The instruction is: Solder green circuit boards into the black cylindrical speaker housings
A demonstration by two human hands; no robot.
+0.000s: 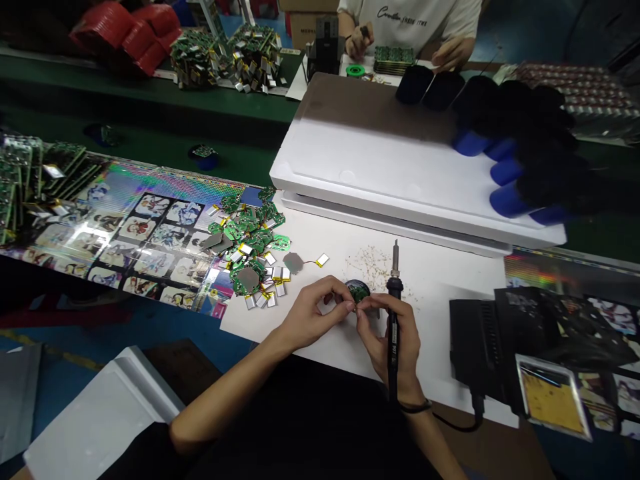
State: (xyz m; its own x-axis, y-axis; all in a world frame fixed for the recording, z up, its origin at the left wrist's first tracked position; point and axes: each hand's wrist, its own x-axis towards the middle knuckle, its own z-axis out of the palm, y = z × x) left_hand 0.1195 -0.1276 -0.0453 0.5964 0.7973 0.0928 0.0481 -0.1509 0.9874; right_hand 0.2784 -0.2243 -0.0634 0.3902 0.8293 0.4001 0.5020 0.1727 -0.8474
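Both of my hands meet at a small round green circuit board point(357, 290), seated in a dark round housing on the white work surface. My left hand point(323, 307) is closed, thumb and forefinger pinched at the board's near edge; what lies between them is too small to make out. Opposite it, my right hand point(395, 333) holds a black soldering iron point(394, 333) with its metal tip pointing up and away from the board. The thumb and forefinger of that hand also come together at the board's edge. Fingers partly cover the board and housing.
Left of my hands lies a pile of green boards point(255, 227) with small silver batteries point(277, 274). A white foam block point(375, 153) carrying blue-black cylinders point(507, 197) stands ahead. At right are a black box point(473, 340) and a yellow sponge tray point(555, 397). A co-worker point(410, 27) sits opposite.
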